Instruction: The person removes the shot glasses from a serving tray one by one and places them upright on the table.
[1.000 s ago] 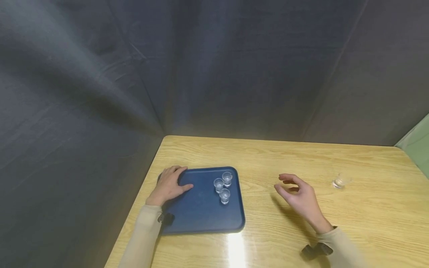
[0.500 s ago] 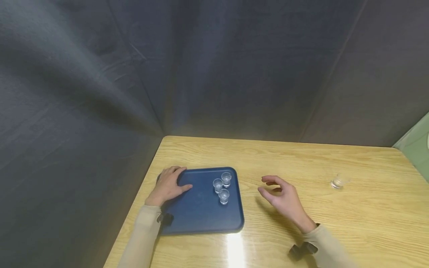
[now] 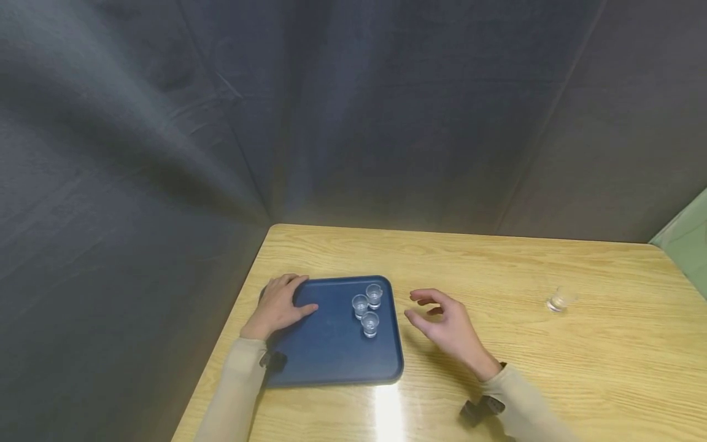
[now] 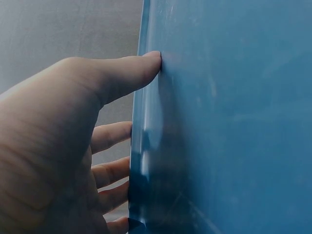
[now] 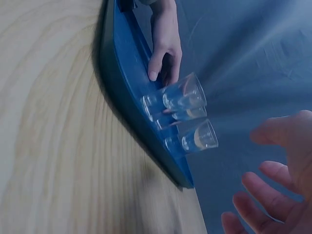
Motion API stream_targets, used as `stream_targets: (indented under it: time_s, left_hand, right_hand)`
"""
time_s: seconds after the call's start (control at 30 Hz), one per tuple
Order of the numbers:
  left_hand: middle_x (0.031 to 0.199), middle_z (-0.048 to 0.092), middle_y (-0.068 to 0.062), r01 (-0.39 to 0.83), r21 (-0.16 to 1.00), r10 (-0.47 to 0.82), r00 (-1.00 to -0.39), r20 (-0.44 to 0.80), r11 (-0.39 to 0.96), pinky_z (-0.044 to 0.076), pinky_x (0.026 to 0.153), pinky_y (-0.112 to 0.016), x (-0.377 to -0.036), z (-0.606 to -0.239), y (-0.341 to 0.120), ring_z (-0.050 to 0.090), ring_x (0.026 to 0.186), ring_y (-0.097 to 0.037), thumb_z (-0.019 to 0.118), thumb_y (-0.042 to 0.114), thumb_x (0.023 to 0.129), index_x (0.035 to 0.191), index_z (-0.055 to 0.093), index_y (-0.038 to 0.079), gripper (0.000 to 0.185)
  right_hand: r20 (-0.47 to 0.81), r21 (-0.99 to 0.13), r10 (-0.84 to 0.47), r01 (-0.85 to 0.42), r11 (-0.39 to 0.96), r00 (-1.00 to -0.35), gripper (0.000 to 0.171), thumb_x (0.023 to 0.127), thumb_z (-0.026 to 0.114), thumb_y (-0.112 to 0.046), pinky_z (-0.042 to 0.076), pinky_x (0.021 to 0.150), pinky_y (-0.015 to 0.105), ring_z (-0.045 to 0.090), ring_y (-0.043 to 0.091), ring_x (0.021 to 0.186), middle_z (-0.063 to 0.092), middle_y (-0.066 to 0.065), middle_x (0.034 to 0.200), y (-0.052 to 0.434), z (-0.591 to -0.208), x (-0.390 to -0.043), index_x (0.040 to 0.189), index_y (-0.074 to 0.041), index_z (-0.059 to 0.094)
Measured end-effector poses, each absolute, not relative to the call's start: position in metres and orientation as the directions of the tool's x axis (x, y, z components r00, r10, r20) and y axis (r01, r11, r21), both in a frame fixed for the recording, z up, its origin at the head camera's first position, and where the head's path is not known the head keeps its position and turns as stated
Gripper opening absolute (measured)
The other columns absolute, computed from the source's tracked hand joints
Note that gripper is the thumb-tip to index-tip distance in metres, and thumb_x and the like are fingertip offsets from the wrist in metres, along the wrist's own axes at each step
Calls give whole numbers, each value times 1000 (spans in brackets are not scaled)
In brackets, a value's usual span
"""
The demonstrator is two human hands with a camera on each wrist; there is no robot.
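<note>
Head view, left hand: left hand (image 3: 278, 305) grips the far-left corner of the flat dark blue plastic tray (image 3: 331, 359), thumb pressed on its top, fingers curled around the rim.
Right hand: right hand (image 3: 446, 325) hovers over the light wooden table (image 3: 552, 368) just right of the tray, fingers loosely spread, holding nothing.
Tray load: three small clear plastic cups (image 3: 368, 306) stand clustered near its right edge.
Table: one more small clear cup (image 3: 558, 300) stands far right, well apart.
</note>
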State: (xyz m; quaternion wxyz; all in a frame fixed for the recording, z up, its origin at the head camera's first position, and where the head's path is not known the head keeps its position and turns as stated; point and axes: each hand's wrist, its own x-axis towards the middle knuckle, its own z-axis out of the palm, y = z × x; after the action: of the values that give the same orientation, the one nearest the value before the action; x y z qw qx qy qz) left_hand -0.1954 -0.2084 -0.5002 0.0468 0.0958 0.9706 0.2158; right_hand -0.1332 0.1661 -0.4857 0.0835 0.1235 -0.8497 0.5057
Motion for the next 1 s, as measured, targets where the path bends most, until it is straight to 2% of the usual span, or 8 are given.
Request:
stream_targets:
  time_s: [0.1,0.37,0.73,1.0]
  left_hand:
    - [161,48,-20,169,428,208,-977,-45,888,23,130,-67,-195,-500,-209,39,154,-46,79,48,94,159,50,11,80]
    - [162,48,-19,159,425,200,-978,-55,891,30,126,-68,-195,-501,-207,40,152,-46,79,48,94,159,50,12,80]
    - [163,48,-19,160,428,201,-978,-53,889,30,127,-68,-197,-502,-207,38,154,-46,79,48,94,159,50,12,80]
    - [162,48,-19,164,424,205,-978,-51,890,30,127,-67,-196,-500,-206,39,154,-46,79,48,94,159,50,12,80]
  right_hand:
    - [287,-833,-139,-319,452,-948,33,90,84,-9,64,86,43,72,34,107,78,13,118,160,-487,-135,121,-3,75]
    - [310,-832,-185,-360,423,-933,34,88,86,-9,64,85,44,73,33,104,79,14,115,146,-488,-136,120,-3,76]
    - [245,-845,-270,-341,411,-931,38,89,85,-10,65,87,44,74,35,105,78,17,116,127,-485,-135,124,0,74]
    - [225,-839,-301,-341,425,-927,38,88,87,-15,65,86,38,74,24,100,80,7,112,119,-487,-134,123,-5,76]
